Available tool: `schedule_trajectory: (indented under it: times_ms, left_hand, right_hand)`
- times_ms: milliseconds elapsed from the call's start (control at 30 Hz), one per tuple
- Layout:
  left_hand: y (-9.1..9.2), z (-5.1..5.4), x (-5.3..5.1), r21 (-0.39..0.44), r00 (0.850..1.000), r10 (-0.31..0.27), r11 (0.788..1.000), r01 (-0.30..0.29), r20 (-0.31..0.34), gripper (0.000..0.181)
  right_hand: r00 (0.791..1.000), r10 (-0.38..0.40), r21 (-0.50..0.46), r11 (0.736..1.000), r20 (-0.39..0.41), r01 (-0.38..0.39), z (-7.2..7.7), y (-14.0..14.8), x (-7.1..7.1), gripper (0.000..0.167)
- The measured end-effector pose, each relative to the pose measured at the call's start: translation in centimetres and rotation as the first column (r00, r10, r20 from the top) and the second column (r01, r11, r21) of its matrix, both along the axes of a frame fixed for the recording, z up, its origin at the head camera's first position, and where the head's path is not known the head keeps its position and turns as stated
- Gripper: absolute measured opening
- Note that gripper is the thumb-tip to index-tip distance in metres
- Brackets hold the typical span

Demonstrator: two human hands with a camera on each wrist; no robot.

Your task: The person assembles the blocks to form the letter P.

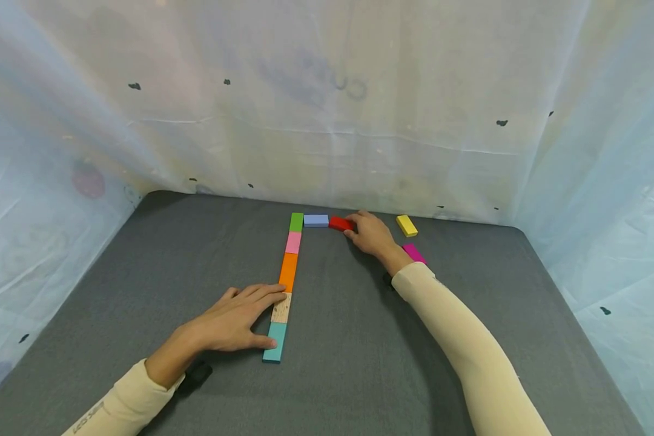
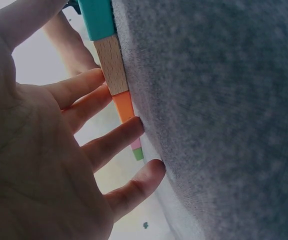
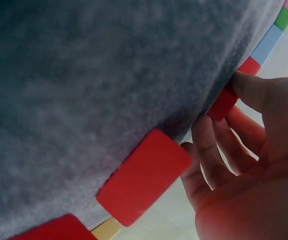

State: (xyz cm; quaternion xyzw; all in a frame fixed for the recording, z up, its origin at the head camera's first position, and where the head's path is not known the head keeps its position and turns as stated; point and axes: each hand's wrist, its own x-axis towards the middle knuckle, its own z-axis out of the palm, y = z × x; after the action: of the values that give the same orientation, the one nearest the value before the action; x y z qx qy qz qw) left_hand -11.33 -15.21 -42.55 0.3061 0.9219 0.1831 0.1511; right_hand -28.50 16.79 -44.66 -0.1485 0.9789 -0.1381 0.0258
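Grey bench stretches broadly either side of the orange block; nearer, the left hand, outspread, touches the wood-grain block; beyond it, rightward, the right hand pinches the red block near the far edge.

Some blocks are part-hidden.
The right grip covers the red block's end; a sleeve hides part of the magenta block. The left wrist view's top cuts off the teal block.

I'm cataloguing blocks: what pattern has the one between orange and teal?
That block has wood grain, clearest in the left wrist view.
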Motion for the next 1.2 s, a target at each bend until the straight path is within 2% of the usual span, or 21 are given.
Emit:
schedule_trajectory:
  times_ms: [800,967,1200]
  left_hand:
    - [0.1,-0.1,0.1,0.009,1.0,-0.006,1.0,0.006,-0.005,0.088]
    - [0.1,-0.1,0.0,0.003,1.0,-0.007,1.0,0.007,-0.008,0.089]
    - [0.0,-0.1,-0.1,0.0,1.0,-0.007,1.0,0.007,0.0,0.088]
  right_hand:
    - [1.0,-0.011,-0.003,1.0,0.019,0.011,0.2,0.2,0.2,0.05]
    - [1.0,0.008,-0.032,0.999,0.014,-0.007,0.4,0.8,0.7,0.056]
    - [0.999,0.049,-0.076,0.996,0.0,-0.049,1.2,3.1,2.3,0.057]
